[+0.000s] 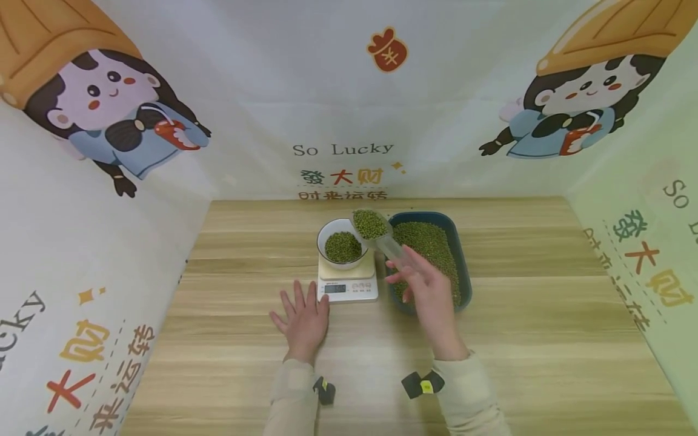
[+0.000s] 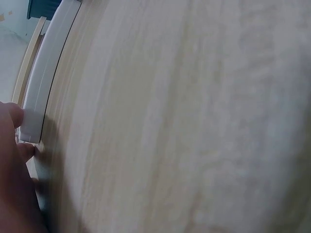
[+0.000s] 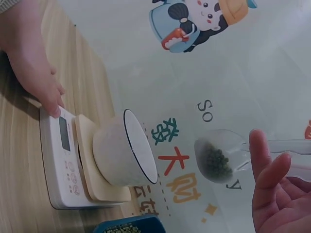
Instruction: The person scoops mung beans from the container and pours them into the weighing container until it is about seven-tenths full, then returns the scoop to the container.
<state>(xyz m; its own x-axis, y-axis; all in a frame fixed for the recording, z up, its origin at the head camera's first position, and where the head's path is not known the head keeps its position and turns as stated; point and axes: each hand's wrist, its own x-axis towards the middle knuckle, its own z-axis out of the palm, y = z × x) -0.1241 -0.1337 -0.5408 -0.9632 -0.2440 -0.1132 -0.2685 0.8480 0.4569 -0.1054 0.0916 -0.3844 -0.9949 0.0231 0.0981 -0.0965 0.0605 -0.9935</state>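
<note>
My right hand (image 1: 428, 290) grips the handle of a clear plastic scoop (image 1: 388, 243), raised beside the bowl's right rim and heaped with green mung beans (image 1: 369, 224). A white dark-rimmed bowl (image 1: 331, 229) with more mung beans (image 1: 342, 247) in it stands on a kitchen scale (image 1: 357, 295). In the right wrist view, the scoop (image 3: 214, 155) tilts toward the bowl (image 3: 114, 150). My left hand (image 1: 306, 324) rests on the table, fingers spread, with its thumb side against the scale's front left corner. The scale's display (image 1: 335, 289) is lit, its digits too small to read.
A dark blue tub (image 1: 464, 272) of mung beans stands right of the scale, partly under my right hand. Printed cloth walls (image 1: 245, 121) enclose the wooden table (image 1: 234, 254) at the back and sides. A few stray beans lie behind the tub.
</note>
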